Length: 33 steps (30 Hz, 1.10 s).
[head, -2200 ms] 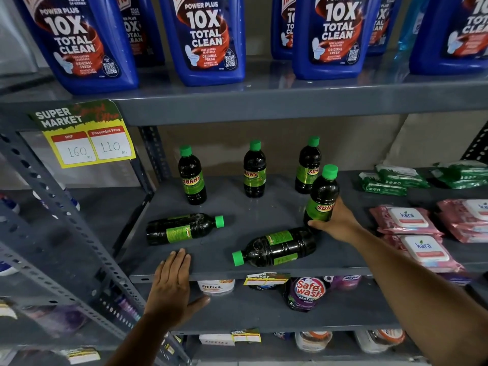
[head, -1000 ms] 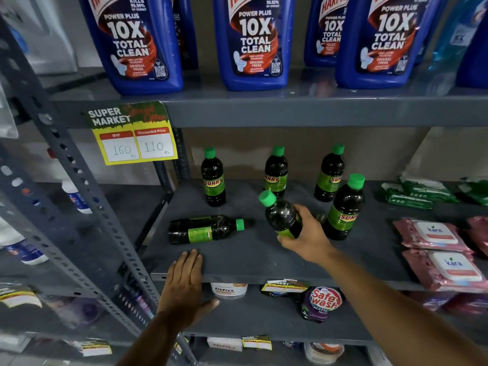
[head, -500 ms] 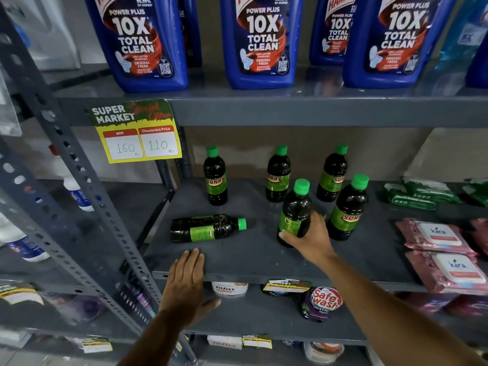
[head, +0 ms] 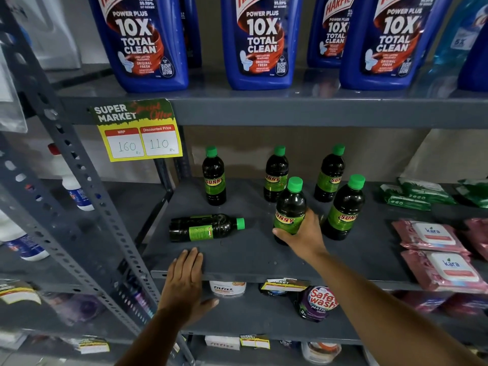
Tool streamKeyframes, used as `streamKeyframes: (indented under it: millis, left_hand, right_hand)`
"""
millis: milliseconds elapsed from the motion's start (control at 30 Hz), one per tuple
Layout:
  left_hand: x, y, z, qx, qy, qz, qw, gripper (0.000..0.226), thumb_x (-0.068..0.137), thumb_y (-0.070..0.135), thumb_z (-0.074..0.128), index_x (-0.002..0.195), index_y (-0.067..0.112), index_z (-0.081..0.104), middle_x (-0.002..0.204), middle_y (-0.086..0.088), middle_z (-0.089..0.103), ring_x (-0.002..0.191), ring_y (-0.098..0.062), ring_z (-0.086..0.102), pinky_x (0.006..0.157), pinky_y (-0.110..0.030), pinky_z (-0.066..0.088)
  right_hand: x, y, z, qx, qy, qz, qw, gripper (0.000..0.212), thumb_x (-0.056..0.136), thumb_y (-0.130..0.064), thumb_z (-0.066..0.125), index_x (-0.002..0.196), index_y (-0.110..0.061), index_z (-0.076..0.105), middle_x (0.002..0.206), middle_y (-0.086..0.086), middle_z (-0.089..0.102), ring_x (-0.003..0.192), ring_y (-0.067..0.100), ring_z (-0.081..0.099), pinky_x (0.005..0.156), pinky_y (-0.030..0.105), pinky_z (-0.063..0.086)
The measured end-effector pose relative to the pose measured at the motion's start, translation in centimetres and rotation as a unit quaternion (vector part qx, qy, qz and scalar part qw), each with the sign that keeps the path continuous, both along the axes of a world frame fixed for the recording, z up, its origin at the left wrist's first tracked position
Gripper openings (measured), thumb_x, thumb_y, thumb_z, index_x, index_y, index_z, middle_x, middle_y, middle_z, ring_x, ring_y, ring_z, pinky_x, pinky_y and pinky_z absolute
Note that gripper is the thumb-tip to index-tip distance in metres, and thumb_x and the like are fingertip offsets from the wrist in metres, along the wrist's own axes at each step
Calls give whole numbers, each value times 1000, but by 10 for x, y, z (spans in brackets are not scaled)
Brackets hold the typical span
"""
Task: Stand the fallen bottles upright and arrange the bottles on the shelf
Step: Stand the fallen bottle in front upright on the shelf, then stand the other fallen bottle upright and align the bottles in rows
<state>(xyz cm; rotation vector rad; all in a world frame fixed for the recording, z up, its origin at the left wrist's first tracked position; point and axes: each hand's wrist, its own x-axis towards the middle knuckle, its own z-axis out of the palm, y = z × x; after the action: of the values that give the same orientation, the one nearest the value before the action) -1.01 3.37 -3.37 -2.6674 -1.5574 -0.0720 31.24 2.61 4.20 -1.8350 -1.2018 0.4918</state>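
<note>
Six dark Sunny bottles with green caps and green labels sit on the grey metal shelf [head: 250, 260]. Three stand upright in a back row: left bottle [head: 214, 178], middle bottle [head: 274, 170], right bottle [head: 328, 175]. At 3 o'clock from centre stands a front bottle [head: 344, 210]. Beside it the held bottle [head: 289, 207] stands upright. At 9 o'clock the fallen bottle [head: 206, 228] lies on its side, cap pointing right.

This is a shop aisle. A grey slotted-steel shelf rack [head: 264, 270] carries goods in rows: identical large blue plastic toilet-cleaner bottles [head: 258, 43] along the upper shelf, small dark bottles with green caps and labels [head: 214, 178] on the middle shelf, and pink packs of wet wipes [head: 433, 237] at its right end. A yellow paper "Super Market" price tag [head: 138, 130] hangs from the upper shelf's front edge, giving an MRP and a discounted price.
</note>
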Motion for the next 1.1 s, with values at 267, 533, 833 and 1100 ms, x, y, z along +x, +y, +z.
streamKeyframes:
  millis: [267, 533, 833, 1100]
  left_hand:
    - [-1, 0, -1, -11, -4, -3, 1000, 122, 53, 76, 64, 141, -3, 33, 145, -25, 40, 131, -42, 38, 107, -54, 31]
    - [-11, 8, 2, 8, -66, 89, 994, 109, 69, 79, 50, 139, -4, 37, 141, -27, 43, 133, -44, 36, 111, -53, 25]
    - [-16, 22, 26, -91, -41, 149, 984, 137, 52, 98, 0, 149, 2, -10, 159, -18, -12, 145, -31, -11, 115, -43, -2]
    - [-16, 21, 30, -113, -42, 156, 980, 142, 43, 98, -6, 150, 3, -10, 159, -16, -13, 145, -30, -13, 116, -43, -3]
  right_hand:
    - [-4, -5, -2, 26, -28, -33, 999, 113, 55, -57, 85, 145, -15, 29, 136, 9, 46, 130, 26, 40, 107, 45, 40]
    - [-56, -22, 5, 99, -274, 259, 921, 61, 83, -43, 67, 136, -19, 50, 132, 3, 43, 123, 21, 48, 103, 38, 46]
    - [-92, 47, 26, -154, -259, 265, 916, 73, 93, -15, 57, 155, -16, 19, 159, 16, 27, 144, 35, 30, 115, 42, 31]
    - [-84, 67, 40, -159, -216, 256, 929, 49, 90, -27, 67, 133, -18, 46, 128, 12, 61, 116, 31, 59, 95, 36, 47]
